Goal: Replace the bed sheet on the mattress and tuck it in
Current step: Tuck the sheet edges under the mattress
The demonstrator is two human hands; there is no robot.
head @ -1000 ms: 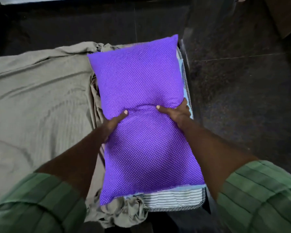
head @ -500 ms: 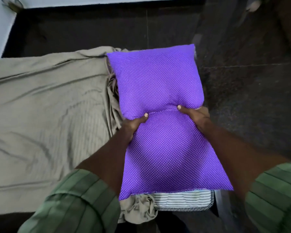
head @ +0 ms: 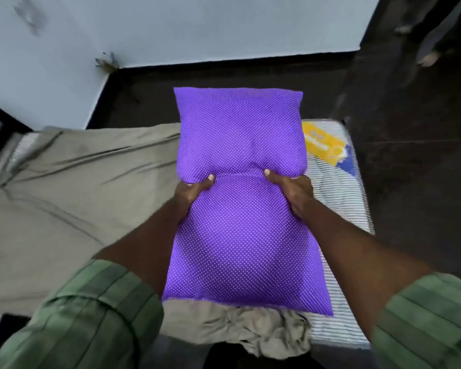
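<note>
One pillow higher, two-handed.

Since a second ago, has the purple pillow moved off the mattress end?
Yes. The purple pillow, held by the left hand and right hand, has lifted and shifted toward the sheet side, uncovering the striped mattress and its yellow label.
</note>
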